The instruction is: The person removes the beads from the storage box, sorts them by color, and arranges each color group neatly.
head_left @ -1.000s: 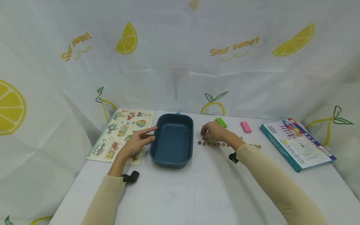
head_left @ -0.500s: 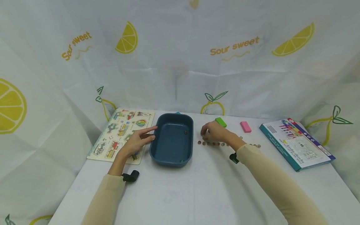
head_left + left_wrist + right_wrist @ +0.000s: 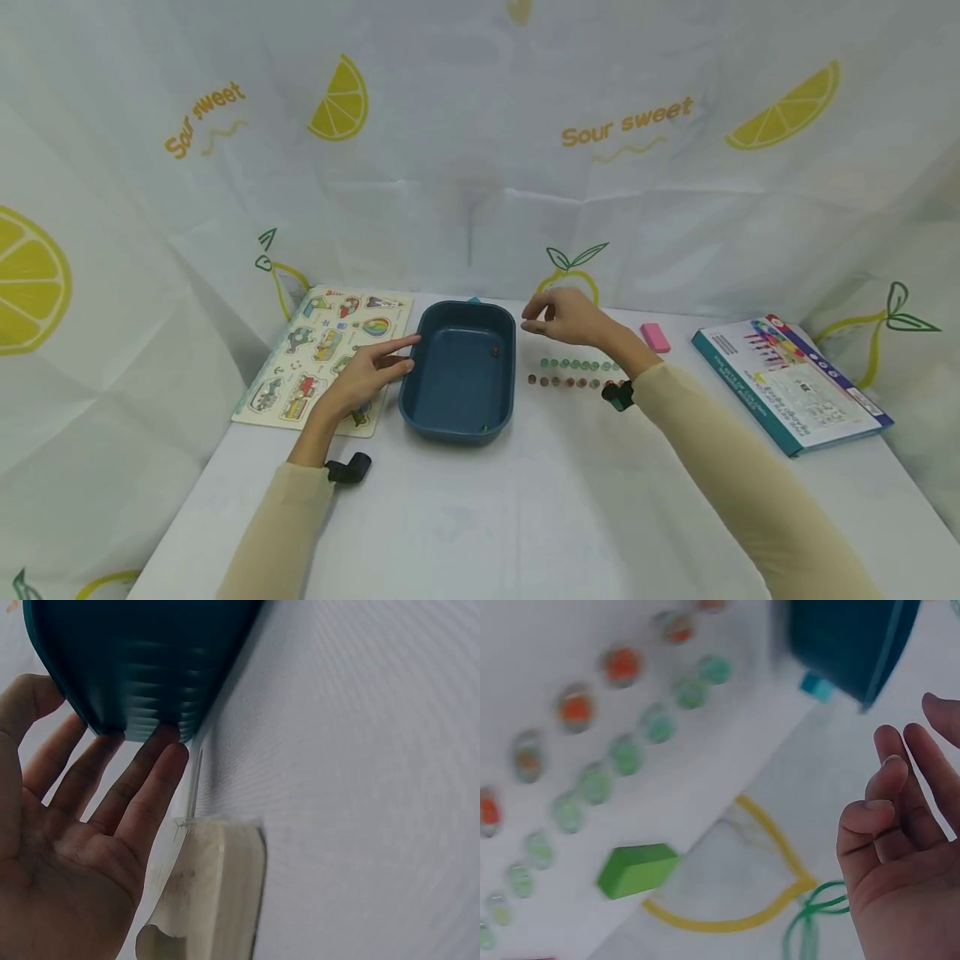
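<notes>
A dark blue rectangular bin [image 3: 457, 375] stands mid-table with a small brown bead [image 3: 494, 351] and a small green bead [image 3: 484, 428] inside. My left hand [image 3: 363, 377] touches its left wall with fingers spread; the left wrist view shows the fingertips [image 3: 171, 736] against the ribbed outside. Raised beyond the bin's right side is my right hand [image 3: 573, 318], its fingers bent loosely and nothing visible between thumb and fingertips. Below it on the table lie two rows of glassy beads: green beads [image 3: 625, 754] behind, reddish-brown beads [image 3: 575, 708] in front.
A wooden picture puzzle board [image 3: 300, 367] lies at the left, partly behind my left hand. Toward the back are a green block [image 3: 636, 871], a pink block [image 3: 656, 337] and a small blue object [image 3: 817, 686] behind the bin. A flat boxed set [image 3: 791, 383] lies at the right.
My right hand has lifted from the bead rows and moved up and slightly left, uncovering the green row in the head view and now covering the green block. The left hand stays put.
</notes>
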`<action>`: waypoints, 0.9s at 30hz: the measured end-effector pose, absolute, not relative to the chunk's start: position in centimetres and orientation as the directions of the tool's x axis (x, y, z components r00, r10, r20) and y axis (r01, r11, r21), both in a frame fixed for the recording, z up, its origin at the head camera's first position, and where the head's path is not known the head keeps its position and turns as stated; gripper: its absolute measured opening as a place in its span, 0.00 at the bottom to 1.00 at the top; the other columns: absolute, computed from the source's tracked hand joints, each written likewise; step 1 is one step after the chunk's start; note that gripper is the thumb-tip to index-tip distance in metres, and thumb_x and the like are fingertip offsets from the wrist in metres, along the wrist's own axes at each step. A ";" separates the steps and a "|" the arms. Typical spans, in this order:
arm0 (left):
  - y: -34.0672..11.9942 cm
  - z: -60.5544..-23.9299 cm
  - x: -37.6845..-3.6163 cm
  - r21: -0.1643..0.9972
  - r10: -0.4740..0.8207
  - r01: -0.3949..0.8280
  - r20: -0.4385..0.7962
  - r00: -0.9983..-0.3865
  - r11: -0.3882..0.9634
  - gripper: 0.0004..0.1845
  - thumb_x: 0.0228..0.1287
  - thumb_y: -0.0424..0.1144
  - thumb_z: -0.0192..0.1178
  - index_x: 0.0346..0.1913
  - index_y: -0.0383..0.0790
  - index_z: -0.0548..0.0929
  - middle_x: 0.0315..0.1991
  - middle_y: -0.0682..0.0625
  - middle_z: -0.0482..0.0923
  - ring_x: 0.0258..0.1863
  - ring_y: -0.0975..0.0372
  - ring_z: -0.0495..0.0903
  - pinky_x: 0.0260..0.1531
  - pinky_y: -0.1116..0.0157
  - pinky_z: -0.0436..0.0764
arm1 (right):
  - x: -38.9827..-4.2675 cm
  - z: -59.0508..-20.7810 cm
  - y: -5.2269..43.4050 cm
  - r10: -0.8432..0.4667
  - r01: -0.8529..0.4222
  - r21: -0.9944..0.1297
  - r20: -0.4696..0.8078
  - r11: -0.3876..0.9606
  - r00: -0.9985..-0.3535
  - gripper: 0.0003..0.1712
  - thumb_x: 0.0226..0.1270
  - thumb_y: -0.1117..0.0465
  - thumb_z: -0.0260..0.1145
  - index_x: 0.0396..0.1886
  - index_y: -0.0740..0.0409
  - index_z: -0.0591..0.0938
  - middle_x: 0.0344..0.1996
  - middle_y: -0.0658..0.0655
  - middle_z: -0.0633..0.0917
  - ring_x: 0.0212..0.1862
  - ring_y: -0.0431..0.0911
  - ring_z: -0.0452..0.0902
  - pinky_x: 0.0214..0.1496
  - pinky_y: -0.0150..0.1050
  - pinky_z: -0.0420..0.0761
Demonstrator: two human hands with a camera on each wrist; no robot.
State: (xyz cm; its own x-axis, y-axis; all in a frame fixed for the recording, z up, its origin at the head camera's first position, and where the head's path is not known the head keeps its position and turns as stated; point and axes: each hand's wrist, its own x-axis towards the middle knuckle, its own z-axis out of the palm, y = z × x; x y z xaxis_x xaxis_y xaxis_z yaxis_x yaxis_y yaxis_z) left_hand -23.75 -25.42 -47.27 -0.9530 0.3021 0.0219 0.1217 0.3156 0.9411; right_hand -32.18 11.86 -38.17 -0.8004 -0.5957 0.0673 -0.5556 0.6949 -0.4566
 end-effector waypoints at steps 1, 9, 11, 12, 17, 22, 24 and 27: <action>-25.5 -47.3 -23.7 0.942 0.302 0.120 0.021 -0.953 0.314 0.29 0.78 0.46 0.64 0.78 0.53 0.73 0.79 0.46 0.70 0.74 0.46 0.77 0.72 0.48 0.80 | -32.2 -37.7 11.1 -0.606 -0.568 -0.453 0.072 0.688 -0.792 0.11 0.73 0.55 0.72 0.47 0.57 0.91 0.42 0.55 0.93 0.37 0.48 0.82 0.38 0.40 0.83; -25.8 -47.4 -23.6 0.949 0.304 0.115 0.021 -0.952 0.295 0.30 0.78 0.46 0.64 0.79 0.51 0.73 0.80 0.46 0.69 0.74 0.46 0.76 0.72 0.51 0.81 | -32.6 -35.6 3.8 -0.670 -0.633 -0.242 -0.119 0.735 -0.732 0.12 0.72 0.58 0.73 0.48 0.60 0.90 0.47 0.59 0.92 0.51 0.53 0.88 0.56 0.48 0.89; -25.8 -47.4 -23.6 0.950 0.305 0.112 0.019 -0.952 0.291 0.30 0.78 0.46 0.64 0.79 0.51 0.73 0.80 0.46 0.69 0.74 0.46 0.76 0.72 0.50 0.80 | -32.6 -35.7 2.3 -0.629 -0.618 -0.118 -0.188 0.777 -0.754 0.11 0.72 0.58 0.72 0.48 0.60 0.89 0.46 0.58 0.91 0.48 0.51 0.87 0.53 0.46 0.90; -25.8 -47.5 -23.6 0.951 0.306 0.111 0.018 -0.952 0.289 0.30 0.78 0.46 0.64 0.79 0.52 0.73 0.80 0.46 0.69 0.75 0.46 0.76 0.73 0.50 0.80 | -32.6 -35.9 1.6 -0.607 -0.612 -0.051 -0.221 0.789 -0.763 0.10 0.71 0.59 0.72 0.48 0.59 0.88 0.46 0.57 0.91 0.47 0.50 0.87 0.52 0.46 0.90; -25.8 -47.5 -23.7 0.954 0.313 0.106 0.014 -0.950 0.280 0.30 0.78 0.46 0.64 0.79 0.52 0.73 0.80 0.46 0.70 0.75 0.46 0.76 0.73 0.50 0.80 | -32.3 -37.1 -0.4 -0.513 -0.589 0.185 -0.334 0.787 -0.791 0.11 0.72 0.62 0.70 0.52 0.57 0.87 0.50 0.57 0.89 0.47 0.48 0.82 0.53 0.45 0.90; -25.6 -47.3 -23.9 0.953 0.314 0.108 0.015 -0.949 0.282 0.29 0.78 0.46 0.64 0.78 0.52 0.74 0.79 0.46 0.70 0.74 0.46 0.76 0.73 0.51 0.81 | -32.2 -38.3 -0.9 -0.493 -0.588 0.215 -0.368 0.779 -0.788 0.12 0.75 0.66 0.65 0.53 0.58 0.87 0.54 0.58 0.89 0.48 0.48 0.81 0.56 0.46 0.90; -25.5 -47.3 -23.9 0.952 0.316 0.109 0.014 -0.949 0.285 0.29 0.78 0.46 0.64 0.78 0.52 0.74 0.79 0.47 0.70 0.74 0.46 0.76 0.72 0.50 0.81 | -32.2 -38.7 -0.8 -0.491 -0.587 0.223 -0.367 0.778 -0.790 0.12 0.76 0.67 0.63 0.53 0.59 0.87 0.53 0.58 0.89 0.47 0.48 0.82 0.55 0.46 0.90; -25.5 -47.2 -24.0 0.951 0.312 0.108 0.012 -0.950 0.291 0.29 0.77 0.46 0.64 0.78 0.53 0.74 0.79 0.47 0.71 0.74 0.46 0.77 0.72 0.50 0.81 | -32.2 -39.2 -0.8 -0.507 -0.598 0.251 -0.344 0.761 -0.790 0.12 0.77 0.65 0.62 0.53 0.58 0.87 0.52 0.57 0.90 0.46 0.47 0.83 0.54 0.46 0.91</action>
